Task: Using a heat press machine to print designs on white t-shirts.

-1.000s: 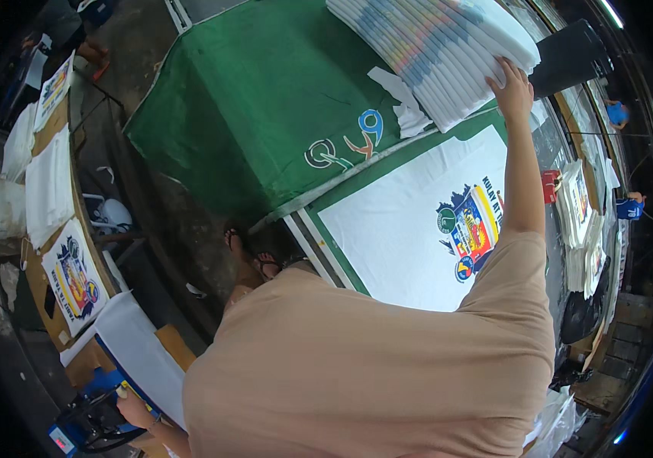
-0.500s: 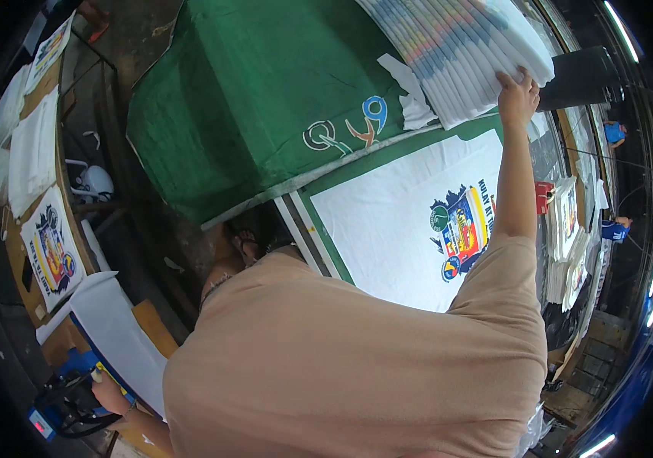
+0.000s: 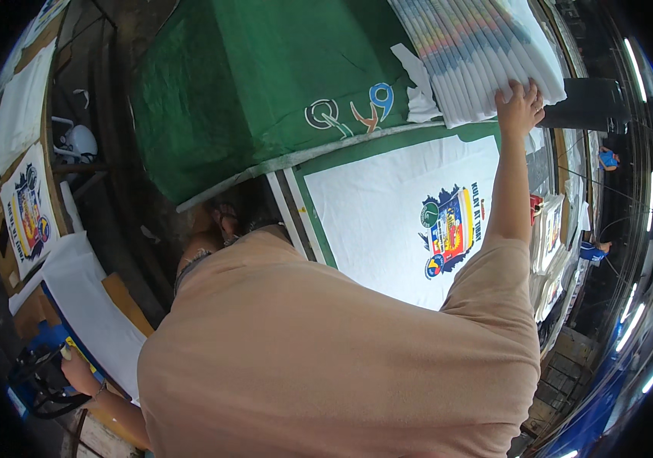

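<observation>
At lower left, my left hand (image 3: pixel 78 370) is closed on the handle (image 3: pixel 67 351) of a black and blue press machine (image 3: pixel 36 382), beside a white sheet (image 3: pixel 93 298) on a board. At upper right, my right hand (image 3: pixel 519 111) rests with fingers apart and bent on the front edge of a thick stack of folded white printed fabric (image 3: pixel 471 53). Below it a white shirt piece (image 3: pixel 372 214) with a colourful print lies flat on a green-bordered board. A green cover (image 3: pixel 219 76) with coloured figures spreads beside the stack, with torn white scraps (image 3: pixel 422 99) along it.
A left bench (image 3: pixel 2 214) carries printed and plain white pieces. A white object (image 3: pixel 74 141) sits under it. On the right are a black block (image 3: pixel 586 103), piled printed pieces (image 3: pixel 548 229) and two distant people in blue (image 3: pixel 593 250). My sandalled foot (image 3: pixel 225 221) shows below the board.
The view has turned, so the right side sits lower in the picture and the left side higher. My right hand stays at the stack's edge, my left hand on the machine handle.
</observation>
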A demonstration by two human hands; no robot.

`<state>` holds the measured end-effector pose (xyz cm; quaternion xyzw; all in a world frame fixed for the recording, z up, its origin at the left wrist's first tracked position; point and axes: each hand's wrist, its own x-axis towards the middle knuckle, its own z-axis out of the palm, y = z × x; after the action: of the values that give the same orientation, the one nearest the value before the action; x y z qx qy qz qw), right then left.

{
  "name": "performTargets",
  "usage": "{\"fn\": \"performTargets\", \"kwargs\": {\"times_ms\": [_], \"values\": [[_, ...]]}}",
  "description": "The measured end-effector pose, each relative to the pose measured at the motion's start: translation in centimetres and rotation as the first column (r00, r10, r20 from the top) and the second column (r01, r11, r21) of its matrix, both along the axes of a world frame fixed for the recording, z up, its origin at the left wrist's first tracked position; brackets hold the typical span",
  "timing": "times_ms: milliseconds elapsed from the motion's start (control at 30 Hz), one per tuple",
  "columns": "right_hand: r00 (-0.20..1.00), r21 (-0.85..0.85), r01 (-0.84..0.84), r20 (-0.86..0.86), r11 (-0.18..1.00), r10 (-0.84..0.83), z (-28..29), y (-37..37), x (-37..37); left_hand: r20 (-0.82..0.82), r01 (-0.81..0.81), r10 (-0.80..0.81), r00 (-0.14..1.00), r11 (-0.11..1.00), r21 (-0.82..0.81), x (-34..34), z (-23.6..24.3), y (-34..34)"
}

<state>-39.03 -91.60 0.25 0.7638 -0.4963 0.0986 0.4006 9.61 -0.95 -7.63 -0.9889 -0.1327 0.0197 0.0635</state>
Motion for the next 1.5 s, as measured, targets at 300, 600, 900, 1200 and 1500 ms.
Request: {"fn": "performTargets", "kwargs": {"times_ms": [300, 600, 900, 1200, 1500], "values": [[0.998, 0.091, -0.038, 0.054, 0.995, 0.033, -1.6, 1.2, 0.5, -0.042, -0.003, 0.003, 0.999, 1.0, 0.009, -0.2, 0.6, -1.2], [0.996, 0.102, -0.021, 0.087, 0.995, 0.012, -3.6, 1.3, 0.7, 0.006, -0.016, 0.015, 1.0, 1.0, 0.025, -0.4, 0.1, 0.0], [0.992, 0.203, 0.121, 0.021, 0.972, -0.128, -4.7, 1.6, 1.1, 0.029, 0.021, -0.021, 0.999, 1.0, 0.02, 0.2, -0.6, 1.1], [0.998, 0.154, 0.006, 0.066, 0.988, -0.016, -5.2, 1.2, 1.2, -0.033, 0.007, -0.006, 0.999, 1.0, 0.024, 0.2, 0.2, -0.1], [0.868, 0.129, 0.105, -0.495, 0.986, -0.027, -7.6, 2.1, -0.2, -0.002, 0.03, -0.03, 1.0, 0.999, 0.03, -0.3, 0.5, -2.0]]}}
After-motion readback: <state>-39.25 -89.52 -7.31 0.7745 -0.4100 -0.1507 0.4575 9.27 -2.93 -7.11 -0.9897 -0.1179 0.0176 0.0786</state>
